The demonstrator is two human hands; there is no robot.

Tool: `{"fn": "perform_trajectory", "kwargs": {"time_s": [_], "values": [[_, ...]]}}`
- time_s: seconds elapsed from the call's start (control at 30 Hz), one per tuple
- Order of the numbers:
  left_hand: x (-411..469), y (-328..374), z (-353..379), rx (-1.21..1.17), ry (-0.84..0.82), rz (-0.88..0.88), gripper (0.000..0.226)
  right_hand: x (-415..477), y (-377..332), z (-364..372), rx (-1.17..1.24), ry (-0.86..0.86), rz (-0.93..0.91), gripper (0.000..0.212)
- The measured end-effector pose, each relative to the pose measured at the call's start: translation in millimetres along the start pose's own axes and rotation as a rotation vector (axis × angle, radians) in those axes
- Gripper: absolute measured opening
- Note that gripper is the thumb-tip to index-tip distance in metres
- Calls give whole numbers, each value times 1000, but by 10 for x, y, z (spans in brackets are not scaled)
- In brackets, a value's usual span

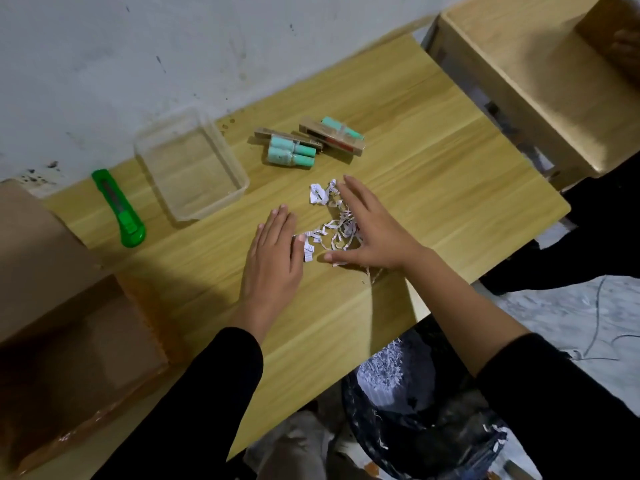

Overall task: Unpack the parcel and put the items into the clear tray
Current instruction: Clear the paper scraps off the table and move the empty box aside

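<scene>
Just beyond the hands, the unpacked items (pixel 308 142), green tubes strapped to wooden strips, lie on the wooden table (pixel 433 174) beside the clear tray (pixel 192 168), which holds nothing. Nearer, the left hand (pixel 273 251) and right hand (pixel 372 226) rest flat with fingers spread, gripping nothing, on either side of a small heap of shredded paper (pixel 332 220). A green box cutter (pixel 119 209) lies left of the tray, with the opened cardboard box (pixel 69 323) at the table's left edge and a black bin (pixel 415 410) of shreds below.

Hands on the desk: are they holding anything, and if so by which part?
Nothing is held. The left hand and right hand lie flat and open on either side of the shredded paper, the right partly over it.
</scene>
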State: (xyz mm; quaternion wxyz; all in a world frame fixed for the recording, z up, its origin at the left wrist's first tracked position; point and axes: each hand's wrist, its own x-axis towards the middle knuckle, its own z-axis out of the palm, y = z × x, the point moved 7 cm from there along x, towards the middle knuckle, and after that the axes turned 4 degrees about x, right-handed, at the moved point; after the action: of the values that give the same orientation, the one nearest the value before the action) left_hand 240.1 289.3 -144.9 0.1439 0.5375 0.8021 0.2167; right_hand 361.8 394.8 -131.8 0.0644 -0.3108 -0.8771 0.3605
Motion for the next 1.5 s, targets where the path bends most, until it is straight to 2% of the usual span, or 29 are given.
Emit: {"fn": "perform_trajectory", "kwargs": {"time_s": [0.1,0.17,0.3,0.4,0.53,0.63,0.7,0.8,0.9,1.0,1.3,1.5], "values": [[9,6,5,0,-4,-9,44,181,-9,60,-110,-115,-19,114],[3,7,10,-2,-13,-2,44,241,-54,141,-163,-174,-60,107],[-34,8,11,-31,-50,43,42,128,-169,178,-39,-188,-102,87],[-111,37,13,-95,-86,86,42,-122,-159,80,25,-144,-62,83],[-275,116,-8,-233,-141,88,40,-572,-20,-101,-30,39,16,97],[-371,179,-44,-249,-146,125,43,-842,115,-29,-83,49,138,119],[-373,124,-94,-160,-79,104,44,-897,132,38,-148,55,150,128],[-343,-141,-221,4,84,-71,45,-789,98,91,-163,83,172,134],[-355,-411,-250,83,108,-210,46,-575,-7,147,-179,94,182,137],[-388,-508,-243,147,106,-210,45,-370,-149,241,-192,81,165,136],[-380,-559,-280,149,98,-171,44,-28,-487,549,-250,45,93,115],[-377,-581,-312,77,100,-152,41,26,-607,685,-220,76,-17,74]]}}
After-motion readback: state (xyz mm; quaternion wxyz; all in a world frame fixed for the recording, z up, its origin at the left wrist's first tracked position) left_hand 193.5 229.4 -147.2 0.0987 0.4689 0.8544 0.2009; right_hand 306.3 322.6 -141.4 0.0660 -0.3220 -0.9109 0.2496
